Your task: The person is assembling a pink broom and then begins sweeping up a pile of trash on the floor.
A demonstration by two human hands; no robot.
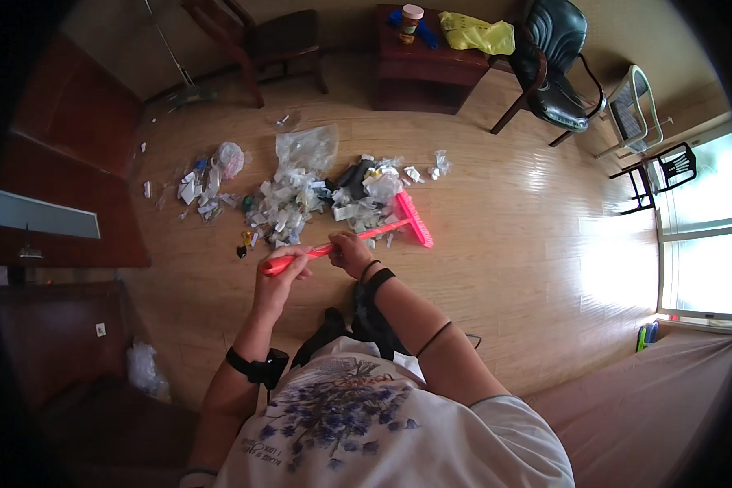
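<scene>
A broom with a red handle and a bright pink head (415, 218) slants across the floor in front of me. My left hand (285, 267) is closed around the handle near its top end. Lower down, my right hand (349, 251) also grips the handle. The broom head touches the right edge of a heap of plastic and paper scraps (293, 198). Within the heap lie a large clear plastic bag (308, 146) and a dark grey item (355, 177). Another cluster of scraps, with a pinkish-white plastic bag (229, 160), lies to the left.
At the back stand a dark wooden chair (283, 36), a red-brown cabinet (424, 73) with a jar and a yellow bag (479, 33), and a black armchair (558, 91). A wooden door (67, 195) is left. A bed or covered table (640, 390) is at lower right.
</scene>
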